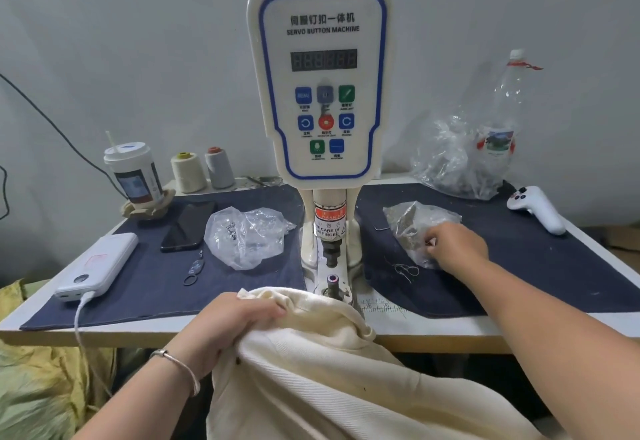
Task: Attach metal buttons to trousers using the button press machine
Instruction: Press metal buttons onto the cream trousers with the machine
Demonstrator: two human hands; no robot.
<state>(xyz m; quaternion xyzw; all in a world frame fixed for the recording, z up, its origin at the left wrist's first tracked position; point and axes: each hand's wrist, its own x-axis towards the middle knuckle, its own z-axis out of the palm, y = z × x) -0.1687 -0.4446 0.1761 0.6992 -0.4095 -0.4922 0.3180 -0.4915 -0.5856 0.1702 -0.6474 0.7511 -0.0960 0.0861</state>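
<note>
The left hand (228, 321) grips a bunched fold of cream trousers (311, 370), draped over the table's near edge (450, 332) at the button press machine (322, 75). The right hand (457, 249) reaches into a clear bag of buttons (412, 224), fingers curled, pinching. Open dark mat lies between.

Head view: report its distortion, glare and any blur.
Head view: wide-angle bend curves the table edge; lighting soft and even, shadows faint; glare on the plastic bags; machine panel lettering slightly soft; right hand fairly sharp.
</note>
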